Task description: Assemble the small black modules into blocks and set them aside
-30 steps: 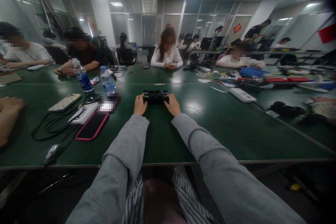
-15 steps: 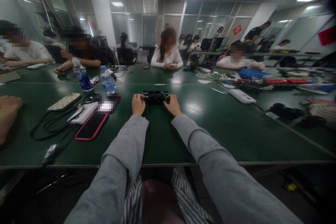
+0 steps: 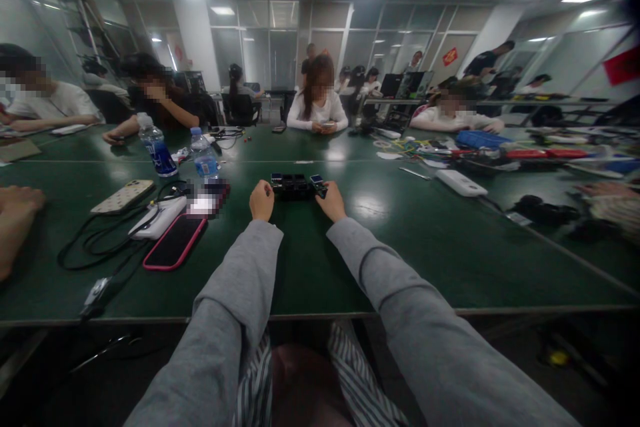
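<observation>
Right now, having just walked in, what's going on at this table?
Someone is handling a black device on the green table. Their right hand grips a small square piece, tilted, at the device's right end. Their left hand is by the other end; whether it touches is hard to tell. Off to the left lies a pink-edged phone, with two bottles standing farther back.

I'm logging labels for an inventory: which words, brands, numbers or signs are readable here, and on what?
None reads clearly.
Tall plastic bottle, dark blue label: white lettering too blurred.
Short clear plastic bottle, light blue label: blurred.
Red square paper sign: mark too small.
Black rectangular device: nothing legible.
</observation>
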`<control>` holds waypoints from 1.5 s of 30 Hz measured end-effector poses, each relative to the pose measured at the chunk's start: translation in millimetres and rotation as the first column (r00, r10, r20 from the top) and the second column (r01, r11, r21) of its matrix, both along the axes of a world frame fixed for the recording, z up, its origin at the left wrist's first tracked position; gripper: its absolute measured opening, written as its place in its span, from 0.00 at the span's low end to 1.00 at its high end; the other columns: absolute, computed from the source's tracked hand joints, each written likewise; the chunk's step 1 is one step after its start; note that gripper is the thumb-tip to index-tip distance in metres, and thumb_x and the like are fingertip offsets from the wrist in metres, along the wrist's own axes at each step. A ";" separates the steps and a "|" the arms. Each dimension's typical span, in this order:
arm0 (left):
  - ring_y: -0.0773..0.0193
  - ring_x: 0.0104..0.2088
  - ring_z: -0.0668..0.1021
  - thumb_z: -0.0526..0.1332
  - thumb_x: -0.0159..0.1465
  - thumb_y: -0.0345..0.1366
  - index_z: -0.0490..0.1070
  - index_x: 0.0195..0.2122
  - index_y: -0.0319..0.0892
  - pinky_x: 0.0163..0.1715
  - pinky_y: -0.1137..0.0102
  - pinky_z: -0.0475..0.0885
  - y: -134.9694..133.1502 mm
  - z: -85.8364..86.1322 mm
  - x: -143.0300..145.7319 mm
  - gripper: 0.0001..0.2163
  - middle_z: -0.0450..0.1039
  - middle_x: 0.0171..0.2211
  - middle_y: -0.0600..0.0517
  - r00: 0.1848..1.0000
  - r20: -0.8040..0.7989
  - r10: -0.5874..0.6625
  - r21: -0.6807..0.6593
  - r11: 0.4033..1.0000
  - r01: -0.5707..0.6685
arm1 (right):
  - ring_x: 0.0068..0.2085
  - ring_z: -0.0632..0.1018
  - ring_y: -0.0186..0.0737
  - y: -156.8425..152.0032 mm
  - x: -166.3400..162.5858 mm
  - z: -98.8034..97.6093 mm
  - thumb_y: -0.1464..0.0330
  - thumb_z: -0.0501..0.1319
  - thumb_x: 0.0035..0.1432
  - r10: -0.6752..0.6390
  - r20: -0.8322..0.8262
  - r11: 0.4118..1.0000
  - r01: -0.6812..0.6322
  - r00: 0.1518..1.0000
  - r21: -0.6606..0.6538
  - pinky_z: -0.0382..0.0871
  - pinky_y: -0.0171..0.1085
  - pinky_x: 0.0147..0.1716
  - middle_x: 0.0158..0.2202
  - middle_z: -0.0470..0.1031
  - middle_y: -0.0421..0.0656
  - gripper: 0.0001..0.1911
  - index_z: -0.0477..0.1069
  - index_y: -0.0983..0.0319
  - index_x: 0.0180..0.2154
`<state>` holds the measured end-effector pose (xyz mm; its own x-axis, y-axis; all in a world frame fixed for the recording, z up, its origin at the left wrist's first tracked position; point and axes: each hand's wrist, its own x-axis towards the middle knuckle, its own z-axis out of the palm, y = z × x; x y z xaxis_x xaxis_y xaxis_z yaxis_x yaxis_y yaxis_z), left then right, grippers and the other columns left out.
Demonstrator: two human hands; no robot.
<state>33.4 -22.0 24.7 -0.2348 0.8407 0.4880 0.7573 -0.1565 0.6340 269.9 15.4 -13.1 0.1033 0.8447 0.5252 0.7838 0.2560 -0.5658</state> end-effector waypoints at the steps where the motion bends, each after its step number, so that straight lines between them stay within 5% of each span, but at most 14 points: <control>1: 0.65 0.33 0.71 0.54 0.64 0.31 0.63 0.28 0.44 0.35 0.71 0.63 -0.7 0.6 -0.4 0.06 0.69 0.30 0.52 1.000 -0.008 0.004 -0.025 1.000 -0.004 | 0.48 0.72 0.47 1.3 0.0 -1.6 0.68 0.60 0.51 0.008 0.007 1.000 -0.008 1.000 -0.002 0.68 0.47 0.50 0.48 0.68 0.51 0.23 0.62 0.65 0.50; 5: 0.67 0.26 0.65 0.53 0.63 0.33 0.54 0.20 0.43 0.29 0.72 0.56 -1.8 2.3 -1.4 0.14 0.62 0.22 0.55 0.998 -0.068 -0.003 -0.065 0.998 -0.002 | 0.54 0.70 0.48 5.4 -2.4 -5.5 0.66 0.59 0.54 0.093 0.028 0.995 -0.094 0.995 0.015 0.67 0.49 0.53 0.52 0.67 0.54 0.25 0.62 0.66 0.54; 13: 0.68 0.25 0.60 0.51 0.61 0.29 0.49 0.19 0.43 0.28 0.71 0.53 0.9 0.7 -0.2 0.14 0.57 0.20 0.56 0.993 -0.100 -0.056 -0.062 0.997 0.050 | 0.59 0.67 0.49 7.6 -6.4 -6.1 0.64 0.60 0.56 0.256 0.077 0.967 -0.254 0.964 -0.032 0.61 0.52 0.59 0.56 0.65 0.56 0.35 0.54 0.66 0.63; 32: 0.67 0.26 0.65 0.54 0.61 0.31 0.61 0.20 0.43 0.29 0.71 0.56 1.7 -4.8 5.1 0.11 0.64 0.23 0.54 0.949 -0.217 -0.229 -0.183 0.965 0.191 | 0.53 0.71 0.49 -3.7 -4.8 5.0 0.62 0.60 0.59 0.100 0.078 0.995 -0.101 0.992 0.004 0.68 0.49 0.51 0.51 0.67 0.51 0.25 0.63 0.61 0.56; 40: 0.66 0.27 0.67 0.54 0.60 0.30 0.63 0.22 0.43 0.29 0.71 0.59 3.7 -10.8 6.1 0.10 0.67 0.25 0.53 0.909 -0.293 -0.296 -0.247 0.942 0.227 | 0.65 0.54 0.55 -18.0 -16.1 12.5 0.59 0.59 0.60 0.104 0.360 0.981 -0.154 0.927 0.115 0.56 0.58 0.59 0.65 0.53 0.46 0.27 0.62 0.52 0.60; 45: 0.67 0.26 0.68 0.54 0.61 0.29 0.65 0.23 0.43 0.30 0.71 0.60 1.7 -10.3 6.3 0.09 0.69 0.26 0.53 0.903 -0.293 -0.314 -0.260 0.935 0.241 | 0.62 0.60 0.55 -15.6 -15.4 9.1 0.59 0.58 0.61 0.091 0.316 0.990 -0.119 0.944 0.070 0.62 0.55 0.56 0.62 0.55 0.51 0.27 0.60 0.55 0.61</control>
